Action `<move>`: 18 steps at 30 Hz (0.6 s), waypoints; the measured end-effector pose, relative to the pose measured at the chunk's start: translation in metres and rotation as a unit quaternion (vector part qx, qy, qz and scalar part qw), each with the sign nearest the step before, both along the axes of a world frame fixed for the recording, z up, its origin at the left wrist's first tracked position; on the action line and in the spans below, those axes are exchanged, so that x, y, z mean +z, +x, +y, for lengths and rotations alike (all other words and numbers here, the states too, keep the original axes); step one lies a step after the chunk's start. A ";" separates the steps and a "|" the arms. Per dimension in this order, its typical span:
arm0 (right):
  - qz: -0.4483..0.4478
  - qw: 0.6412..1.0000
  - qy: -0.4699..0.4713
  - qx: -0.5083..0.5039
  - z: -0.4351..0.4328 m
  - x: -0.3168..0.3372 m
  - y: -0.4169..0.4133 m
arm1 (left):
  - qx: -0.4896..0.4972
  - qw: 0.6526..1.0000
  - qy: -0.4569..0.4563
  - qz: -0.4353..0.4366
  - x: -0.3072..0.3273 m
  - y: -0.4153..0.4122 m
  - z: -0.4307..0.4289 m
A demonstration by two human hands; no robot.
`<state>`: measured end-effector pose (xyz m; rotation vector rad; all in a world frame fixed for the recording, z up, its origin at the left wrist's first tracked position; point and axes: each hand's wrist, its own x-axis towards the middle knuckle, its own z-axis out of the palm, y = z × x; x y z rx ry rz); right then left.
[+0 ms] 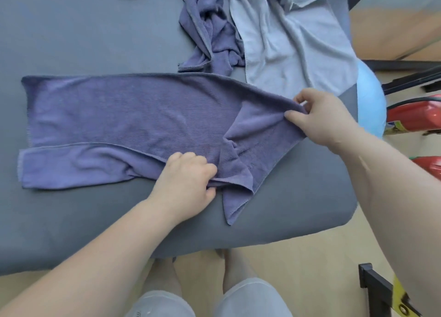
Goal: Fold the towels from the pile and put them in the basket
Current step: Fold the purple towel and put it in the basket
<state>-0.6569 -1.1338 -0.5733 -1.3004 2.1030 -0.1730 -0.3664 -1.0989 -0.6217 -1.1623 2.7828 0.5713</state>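
Towels are the matter here, and one purple towel (119, 123) lies spread across the grey tabletop (83, 37), long from left to right. Its left end is flat, with a narrower layer showing below the folded upper layer along the near side. Going to the right, the cloth becomes wrinkled and one corner hangs down toward the near edge of the tabletop.

At the middle of the near edge, the left hand (188, 183) rests on the towel. Its grip is closed on the cloth: the fingers are curled and the thumb pinches a gathered fold of the purple towel against them.

Further right, the right hand (322, 116) holds the far right corner of the same towel. Here the grip is a narrow pinch, thumb and fingertips closed on the hem, and the corner is lifted a little and turned over, so the fabric makes a triangle between the two hands.

Behind this, at the far right part of the tabletop, the pile (238, 25) of unfolded towels lies crumpled: darker purple ones on its left, a pale grey towel (286, 51) on its right, reaching the tabletop's edge. A light blue round object (370, 106) is just beside the tabletop on the right, and red cylinders (415, 111) lie on the floor past it.
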 end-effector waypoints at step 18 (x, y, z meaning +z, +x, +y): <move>0.177 0.972 -0.153 -0.014 0.092 -0.045 0.042 | 0.063 0.998 0.010 -0.024 -0.009 0.002 0.054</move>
